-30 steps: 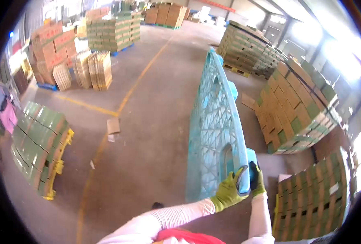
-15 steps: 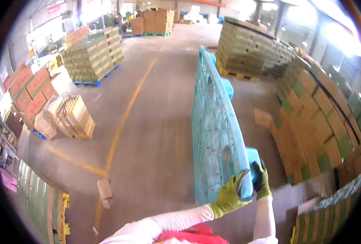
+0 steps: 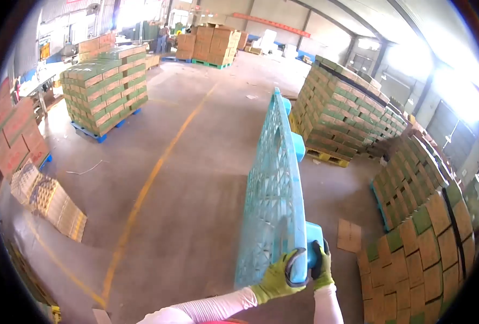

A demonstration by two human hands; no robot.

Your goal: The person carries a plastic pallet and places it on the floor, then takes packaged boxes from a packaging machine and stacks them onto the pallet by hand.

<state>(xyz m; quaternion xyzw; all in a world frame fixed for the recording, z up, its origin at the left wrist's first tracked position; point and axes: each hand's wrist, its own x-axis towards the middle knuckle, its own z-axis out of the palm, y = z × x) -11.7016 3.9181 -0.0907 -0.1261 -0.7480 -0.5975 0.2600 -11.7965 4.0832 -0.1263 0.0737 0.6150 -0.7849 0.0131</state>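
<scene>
My left hand (image 3: 276, 278) and right hand (image 3: 322, 264) both grip the near end of the blue pallet (image 3: 276, 189), one on each side; it stands tipped on edge, its length running straight ahead, away from me.

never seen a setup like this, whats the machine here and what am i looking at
There's no machine arm here: these are a person's own hands in yellow-green gloves, seen by a camera worn on their head, looking forward and down. The left hand and right hand hold a light-blue plastic pallet by its near end, tipped up on edge; whether it touches the ground is hard to tell. On the floor are a yellow line, a flat piece of cardboard and, either side, box stacks on pallets.
</scene>
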